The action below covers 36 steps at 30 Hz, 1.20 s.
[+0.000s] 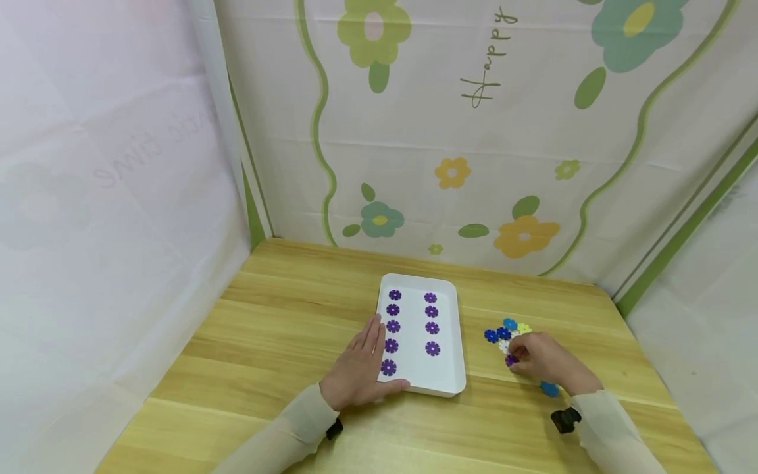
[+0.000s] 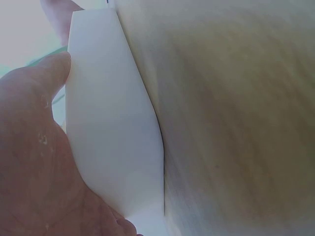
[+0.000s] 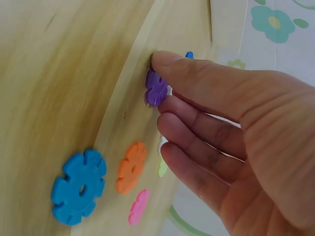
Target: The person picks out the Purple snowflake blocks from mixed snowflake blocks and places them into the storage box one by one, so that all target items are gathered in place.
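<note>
A shallow white tray (image 1: 410, 329) holds two columns of purple snowflake discs, with several in the left column (image 1: 393, 326) and several in the right column (image 1: 432, 328). My left hand (image 1: 354, 370) rests along the tray's left side, fingers straight and thumb spread over the near edge; the left wrist view shows the palm beside the tray's white wall (image 2: 113, 113). Right of the tray, my right hand (image 1: 541, 361) pinches a purple snowflake disc (image 3: 156, 89) between thumb and fingers, low over a loose group of coloured discs.
Near the right hand lie dark blue discs (image 1: 491, 336), a yellow one (image 1: 524, 328) and a blue one (image 1: 549, 389). The right wrist view adds an orange disc (image 3: 131, 167) and a pink disc (image 3: 139, 207). Behind the wooden table (image 1: 284, 309) hangs a flower-printed curtain (image 1: 403, 125).
</note>
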Motion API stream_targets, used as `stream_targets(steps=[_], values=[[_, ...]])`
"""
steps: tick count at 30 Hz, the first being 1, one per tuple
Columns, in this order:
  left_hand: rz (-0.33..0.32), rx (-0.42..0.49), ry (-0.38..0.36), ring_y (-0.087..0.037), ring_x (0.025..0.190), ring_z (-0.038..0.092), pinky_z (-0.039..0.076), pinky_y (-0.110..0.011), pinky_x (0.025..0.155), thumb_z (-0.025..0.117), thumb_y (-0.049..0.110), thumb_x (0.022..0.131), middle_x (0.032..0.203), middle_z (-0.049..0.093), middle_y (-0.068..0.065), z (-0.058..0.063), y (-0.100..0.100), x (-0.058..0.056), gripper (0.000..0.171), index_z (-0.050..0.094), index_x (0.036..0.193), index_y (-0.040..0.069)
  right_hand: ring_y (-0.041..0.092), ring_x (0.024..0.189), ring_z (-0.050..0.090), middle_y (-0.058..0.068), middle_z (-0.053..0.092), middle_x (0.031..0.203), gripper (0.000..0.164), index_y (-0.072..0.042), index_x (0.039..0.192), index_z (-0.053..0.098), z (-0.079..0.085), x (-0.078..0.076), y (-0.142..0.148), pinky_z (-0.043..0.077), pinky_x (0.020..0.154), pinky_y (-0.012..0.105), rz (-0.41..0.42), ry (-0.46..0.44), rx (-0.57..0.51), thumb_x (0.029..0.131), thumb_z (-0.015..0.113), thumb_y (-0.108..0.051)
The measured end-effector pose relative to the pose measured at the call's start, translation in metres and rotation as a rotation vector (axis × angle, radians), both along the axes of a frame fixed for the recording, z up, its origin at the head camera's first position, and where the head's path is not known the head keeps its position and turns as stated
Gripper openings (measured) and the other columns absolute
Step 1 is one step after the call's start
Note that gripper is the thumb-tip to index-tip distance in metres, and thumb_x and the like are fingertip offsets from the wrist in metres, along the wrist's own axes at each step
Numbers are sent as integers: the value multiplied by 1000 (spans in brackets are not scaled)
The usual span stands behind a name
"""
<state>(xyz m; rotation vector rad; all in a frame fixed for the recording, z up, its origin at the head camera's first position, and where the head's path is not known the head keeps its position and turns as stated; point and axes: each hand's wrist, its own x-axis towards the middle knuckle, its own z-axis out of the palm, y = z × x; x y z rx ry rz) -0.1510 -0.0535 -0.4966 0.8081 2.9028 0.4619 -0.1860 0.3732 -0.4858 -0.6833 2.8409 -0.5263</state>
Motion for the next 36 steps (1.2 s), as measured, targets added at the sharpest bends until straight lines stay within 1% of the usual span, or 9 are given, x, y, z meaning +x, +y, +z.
stream_targets(steps=[5,9,15,17,20,23,27,32,36], values=[[-5,-9,3,-41,165,14,26,-50,133,51,81,94,176,7,-27,0,0,0,119,17,165,-8,-2,78,61,-8,73,90,14,-15,98,76,2,-2,-2,56,68,21,-28,-59,-37,88,86,-14],[-7,-10,4,-41,165,13,25,-50,133,50,81,94,176,6,-27,-1,0,0,119,16,165,-8,-2,73,60,-8,72,86,8,-15,92,74,5,-5,-4,54,63,21,13,-70,-79,93,81,-11],[-3,-3,-1,-41,165,12,25,-50,133,50,82,94,176,5,-27,-2,0,-1,120,16,165,-8,-3,66,50,-5,68,80,15,-18,88,71,20,-12,-16,47,58,20,71,-66,-85,103,70,-17],[-1,-2,-6,-41,165,12,25,-51,133,51,82,94,176,5,-26,-2,0,-1,120,16,165,-8,-2,65,47,-3,67,78,16,-18,88,71,27,-14,-25,45,57,20,92,-69,-97,104,68,-20],[1,-4,-14,-41,165,12,25,-51,133,50,82,94,177,4,-26,-1,0,-1,121,15,166,-8,-1,65,49,1,70,80,17,-18,90,72,37,-17,-41,46,57,21,122,-92,-137,106,66,-22],[0,-7,-16,-41,165,11,25,-51,133,50,82,94,177,4,-26,-1,-1,0,120,15,166,-8,0,66,51,2,75,84,17,-18,92,75,46,-21,-57,48,60,21,151,-129,-171,106,65,-23],[-2,-8,-13,-41,165,13,25,-51,133,50,82,94,176,5,-26,-1,-1,0,120,16,166,-8,1,69,54,-2,77,87,16,-17,95,77,54,-28,-81,49,62,21,193,-153,-179,106,66,-21],[1,-13,-12,-40,165,12,25,-50,133,50,82,94,176,5,-26,-1,-1,0,120,15,166,-8,2,69,54,-4,76,86,15,-17,94,77,60,-35,-109,48,62,21,250,-152,-158,105,67,-20],[9,-28,-5,-39,165,12,25,-49,133,49,84,93,176,4,-26,-1,0,0,121,15,166,-7,3,70,55,3,76,86,16,-15,91,76,56,-37,-128,50,63,20,277,-192,-141,105,68,-18]])
